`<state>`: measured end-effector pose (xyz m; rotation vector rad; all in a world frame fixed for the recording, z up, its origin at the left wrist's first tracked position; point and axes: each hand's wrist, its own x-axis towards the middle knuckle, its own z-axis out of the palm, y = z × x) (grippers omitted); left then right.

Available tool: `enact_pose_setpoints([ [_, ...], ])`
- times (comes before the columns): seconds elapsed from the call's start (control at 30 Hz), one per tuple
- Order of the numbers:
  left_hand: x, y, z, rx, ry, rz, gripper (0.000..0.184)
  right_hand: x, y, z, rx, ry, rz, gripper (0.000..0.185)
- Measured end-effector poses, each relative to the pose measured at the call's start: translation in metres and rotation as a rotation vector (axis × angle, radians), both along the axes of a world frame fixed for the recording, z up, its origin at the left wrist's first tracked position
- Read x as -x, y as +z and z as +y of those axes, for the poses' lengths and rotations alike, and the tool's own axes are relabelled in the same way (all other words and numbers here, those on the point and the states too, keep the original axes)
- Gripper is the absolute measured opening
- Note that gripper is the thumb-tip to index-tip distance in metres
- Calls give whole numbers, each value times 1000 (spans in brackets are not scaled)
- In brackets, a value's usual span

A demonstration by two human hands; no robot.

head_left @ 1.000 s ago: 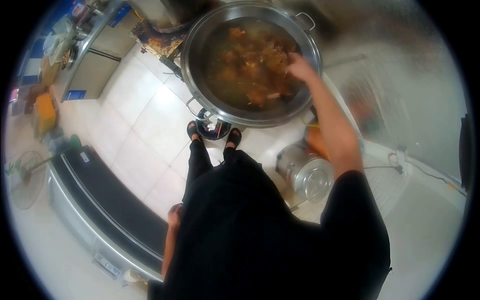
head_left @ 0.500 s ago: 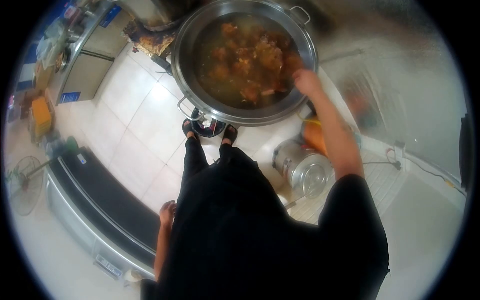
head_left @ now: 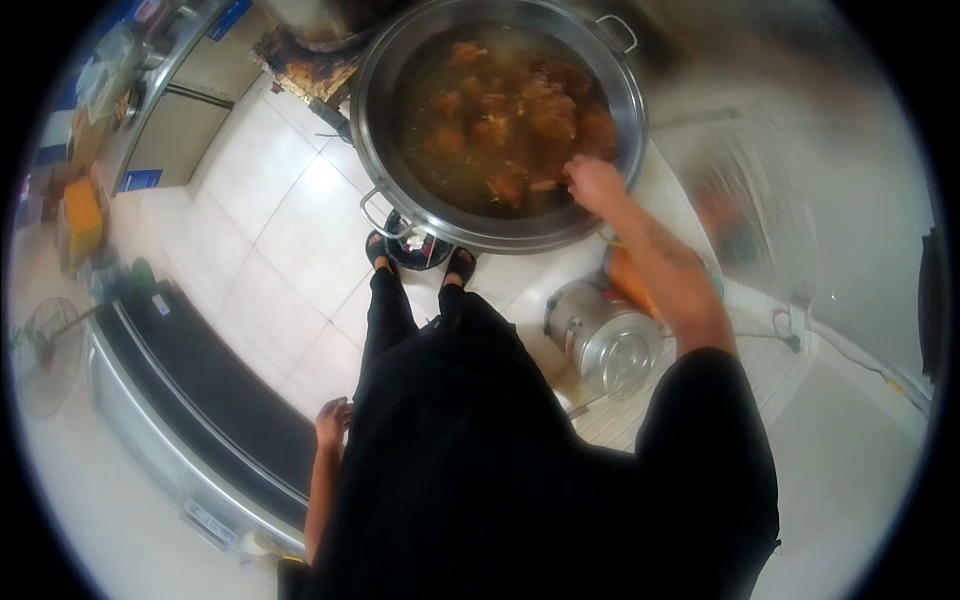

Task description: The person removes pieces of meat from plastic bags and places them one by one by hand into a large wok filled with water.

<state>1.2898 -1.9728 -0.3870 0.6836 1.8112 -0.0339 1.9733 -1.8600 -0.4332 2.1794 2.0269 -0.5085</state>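
Observation:
A wide steel pot (head_left: 372, 170) holds brownish liquid with several browned pieces of meat (head_left: 548, 112) in it. Over the pot's lower right part is my right hand (head_left: 596, 184), its fingers pinched together close to the liquid and a small pale piece (head_left: 545, 185). What lies between those fingertips, if anything, is too small to make out. My left hand (head_left: 332, 424) hangs low beside my left thigh with curled fingers, partly turned from view; whatever it may hold is hidden.
Below the pot, a black bin (head_left: 420, 250) stands between my feet. A lidded steel container (head_left: 603, 340) and an orange object (head_left: 635, 283) are at the right. A long dark-topped counter (head_left: 215, 390) runs along the left. A scorched metal piece (head_left: 297, 68) adjoins the pot.
My right hand has moved left and slightly down, from the pot's right rim further over the liquid. My left hand stays beside my thigh. The view has shifted slightly.

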Motion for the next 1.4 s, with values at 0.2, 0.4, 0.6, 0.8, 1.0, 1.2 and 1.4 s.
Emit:
enact_pose_setpoints([
  [0.2,8,4,-16,-15,40,13,33,-18,-1,5,109,-94,-240,19],
  [0.4,49,-38,-43,-44,-69,1,33,-9,18,12,203,-70,-190,18],
  [0.6,16,-16,-22,-60,94,-55,33,-10,-25,18,236,-84,-230,19],
  [0.8,7,-2,-5,-75,66,-60,33,-18,-27,27,30,-49,-161,17],
  [1.0,7,-3,-6,-52,11,-48,34,-9,6,46,-14,53,-137,17],
  [1.2,14,-19,-18,-36,123,-67,32,20,59,46,128,129,-132,24],
  [1.4,15,-39,-24,-20,91,-83,31,58,103,82,257,72,-195,29],
])
